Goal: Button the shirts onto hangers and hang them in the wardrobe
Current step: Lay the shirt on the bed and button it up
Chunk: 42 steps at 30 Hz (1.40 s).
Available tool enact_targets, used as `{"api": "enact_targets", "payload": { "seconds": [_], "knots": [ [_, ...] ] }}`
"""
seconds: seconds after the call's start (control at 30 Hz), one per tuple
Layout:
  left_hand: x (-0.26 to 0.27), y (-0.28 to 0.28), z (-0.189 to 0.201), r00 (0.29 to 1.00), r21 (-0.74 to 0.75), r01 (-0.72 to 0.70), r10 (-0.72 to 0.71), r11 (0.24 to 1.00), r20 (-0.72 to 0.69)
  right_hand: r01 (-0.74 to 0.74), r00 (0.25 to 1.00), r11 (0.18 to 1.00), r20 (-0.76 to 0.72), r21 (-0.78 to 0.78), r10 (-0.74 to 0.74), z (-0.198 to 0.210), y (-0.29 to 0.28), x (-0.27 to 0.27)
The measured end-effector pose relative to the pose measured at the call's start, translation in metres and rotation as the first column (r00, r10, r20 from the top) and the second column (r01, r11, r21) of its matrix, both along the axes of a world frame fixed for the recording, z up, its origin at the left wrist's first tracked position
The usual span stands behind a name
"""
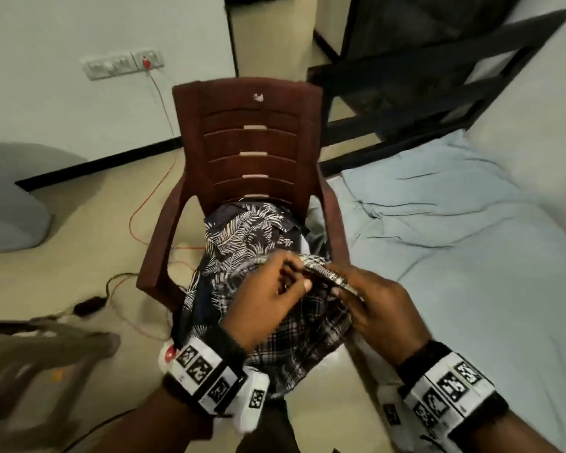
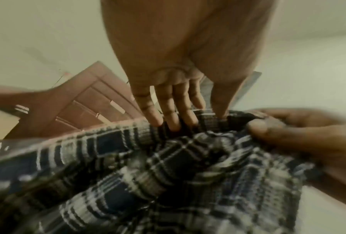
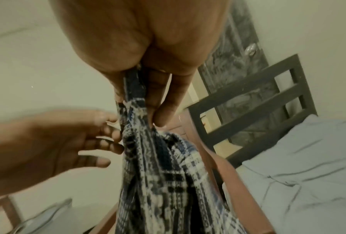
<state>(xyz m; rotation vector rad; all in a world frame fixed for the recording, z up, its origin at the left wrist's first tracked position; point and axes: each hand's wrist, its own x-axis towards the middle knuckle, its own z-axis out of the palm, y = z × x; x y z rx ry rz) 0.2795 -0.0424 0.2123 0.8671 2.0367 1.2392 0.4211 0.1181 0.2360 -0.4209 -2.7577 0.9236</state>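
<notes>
- Over chair [image 1: 249, 132]: checked shirt [image 1: 304, 335], dark plaid, crumpled; buttons not discernible.
- Left hand [image 1: 268, 295], right hand [image 1: 383, 308]: both pinching shirt edge.
- Beneath: leaf-print shirt [image 1: 242, 237], partly covered.

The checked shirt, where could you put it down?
The bed, right of the chair, shows bare sheet. The floor between chair and wall is open, apart from the orange cable. The chair seat is crowded: the leaf-print shirt fills it. Both hands hold the checked shirt.
</notes>
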Motion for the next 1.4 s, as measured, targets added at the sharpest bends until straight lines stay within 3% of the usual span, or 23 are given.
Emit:
{"api": "enact_targets", "payload": {
  "seconds": [0.1, 0.27, 0.37, 0.53, 0.63, 0.73, 0.83, 0.9, 0.97, 1.03, 1.07, 1.1, 1.17, 1.27, 1.33, 1.4],
  "knots": [
    [0.036, 0.006, 0.023, 0.932, -0.126, 0.122, -0.157, 0.985, -0.326, 0.037, 0.996, 0.999, -0.084, 0.031, -0.035, 0.062, 0.013, 0.068],
    [0.103, 0.048, 0.045, 0.796, -0.302, 0.314, -0.423, 0.9, -0.433, 0.152, 0.969, 0.986, -0.206, 0.065, -0.135, 0.141, 0.043, 0.187],
    [0.15, 0.071, 0.039, 0.729, -0.371, 0.352, -0.5, 0.859, -0.467, 0.252, 0.923, 0.967, -0.308, 0.032, -0.23, 0.159, 0.059, 0.251],
    [0.217, 0.102, 0.031, 0.825, -0.258, 0.337, -0.416, 0.905, -0.383, 0.454, 0.825, 0.891, -0.386, 0.022, -0.412, 0.172, 0.085, 0.343],
    [0.238, 0.132, 0.066, 0.822, -0.075, 0.298, -0.296, 0.952, -0.486, 0.63, 0.722, 0.776, -0.395, 0.037, -0.568, 0.18, 0.109, 0.404],
    [0.253, 0.167, 0.117, 0.69, 0.071, 0.348, -0.204, 0.935, -0.694, 0.764, 0.636, 0.622, -0.36, 0.173, -0.682, 0.191, 0.133, 0.461],
    [0.273, 0.207, 0.163, 0.516, 0.094, 0.44, -0.166, 0.893, -0.841, 0.835, 0.54, 0.429, -0.367, 0.344, -0.757, 0.194, 0.157, 0.507],
    [0.288, 0.238, 0.184, 0.407, 0.019, 0.508, -0.22, 0.861, -0.886, 0.853, 0.471, 0.307, -0.371, 0.421, -0.801, 0.199, 0.167, 0.529],
    [0.298, 0.27, 0.196, 0.272, -0.115, 0.633, -0.359, 0.766, -0.893, 0.864, 0.414, 0.222, -0.387, 0.452, -0.824, 0.204, 0.176, 0.546],
    [0.305, 0.304, 0.196, 0.104, -0.269, 0.727, -0.489, 0.632, -0.866, 0.88, 0.367, 0.188, -0.373, 0.435, -0.852, 0.209, 0.183, 0.554],
    [0.308, 0.318, 0.193, 0.063, -0.325, 0.741, -0.542, 0.588, -0.838, 0.886, 0.349, 0.187, -0.345, 0.424, -0.871, 0.208, 0.188, 0.555],
    [0.314, 0.336, 0.19, 0.058, -0.359, 0.75, -0.596, 0.555, -0.801, 0.887, 0.324, 0.176, -0.303, 0.428, -0.896, 0.207, 0.195, 0.555],
    [0.324, 0.363, 0.178, 0.156, -0.384, 0.754, -0.713, 0.533, -0.684, 0.899, 0.27, 0.171, -0.204, 0.402, -0.941, 0.202, 0.206, 0.553],
    [0.342, 0.402, 0.166, 0.418, -0.257, 0.793, -0.8, 0.552, -0.431, 0.953, 0.19, 0.153, -0.121, 0.263, -0.974, 0.194, 0.233, 0.552],
    [0.356, 0.416, 0.165, 0.597, -0.067, 0.792, -0.792, 0.607, -0.124, 0.975, 0.221, 0.216, -0.116, 0.057, -0.968, 0.184, 0.24, 0.548],
    [0.374, 0.429, 0.17, 0.585, 0.065, 0.802, -0.803, 0.593, 0.113, 0.94, 0.245, 0.27, -0.135, -0.21, -0.96, 0.175, 0.246, 0.538]
  ]
}}
